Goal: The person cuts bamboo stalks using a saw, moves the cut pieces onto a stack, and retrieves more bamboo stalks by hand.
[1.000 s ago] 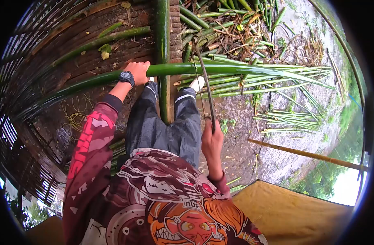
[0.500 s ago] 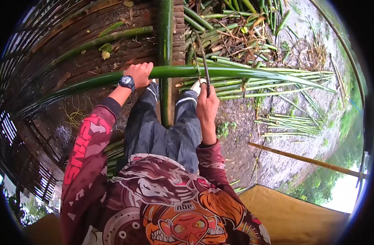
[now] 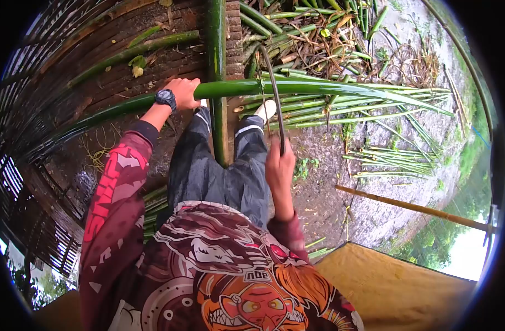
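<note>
Left hand (image 3: 183,94): closed over the long green pole (image 3: 233,88), watch (image 3: 166,98) on the wrist.
Right hand (image 3: 280,161): wrapped around the near end of a bow saw (image 3: 273,83).
Bow saw: set across the long green pole.
Long green pole: crosses over a thick bamboo stem (image 3: 216,55).
Ground: cut bamboo lengths (image 3: 385,164) lie in bunches.

Daylight glares white at the far right, dimming toward the slatted left, with motion blur and bowed, blackened edges.
</note>
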The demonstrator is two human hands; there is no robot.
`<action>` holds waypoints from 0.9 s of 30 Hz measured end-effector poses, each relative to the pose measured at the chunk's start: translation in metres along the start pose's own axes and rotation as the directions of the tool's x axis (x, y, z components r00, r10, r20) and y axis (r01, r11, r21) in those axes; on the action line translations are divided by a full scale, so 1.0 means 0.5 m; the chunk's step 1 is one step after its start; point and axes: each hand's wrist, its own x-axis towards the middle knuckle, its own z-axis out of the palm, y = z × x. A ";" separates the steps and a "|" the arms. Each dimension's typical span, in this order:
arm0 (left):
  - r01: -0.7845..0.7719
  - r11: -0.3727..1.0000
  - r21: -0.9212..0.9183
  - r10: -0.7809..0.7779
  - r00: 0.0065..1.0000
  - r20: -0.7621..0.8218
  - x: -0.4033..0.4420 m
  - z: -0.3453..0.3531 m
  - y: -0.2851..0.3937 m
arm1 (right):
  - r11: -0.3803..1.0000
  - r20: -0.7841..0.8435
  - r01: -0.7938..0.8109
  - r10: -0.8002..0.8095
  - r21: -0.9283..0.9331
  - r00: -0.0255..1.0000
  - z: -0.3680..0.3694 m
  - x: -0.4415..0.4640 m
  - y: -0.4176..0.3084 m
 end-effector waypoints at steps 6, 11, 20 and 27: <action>-0.056 0.997 0.061 0.060 0.997 -0.057 0.028 0.015 -0.043 | 0.997 -0.053 -0.074 0.073 -0.027 0.996 -0.023 -0.052 -0.038; 0.008 1.000 -0.008 -0.008 1.000 -0.001 0.009 0.017 -0.011 | 0.999 -0.082 0.025 -0.028 -0.041 0.996 0.069 0.067 -0.004; 0.008 1.000 -0.028 -0.009 1.000 -0.018 0.003 0.023 -0.007 | 0.991 0.112 0.066 -0.053 -0.120 0.992 0.010 0.168 -0.092; 0.011 1.000 -0.010 -0.010 0.999 0.044 0.009 0.013 -0.009 | 0.980 0.016 0.001 -0.004 0.199 1.000 0.080 0.048 0.138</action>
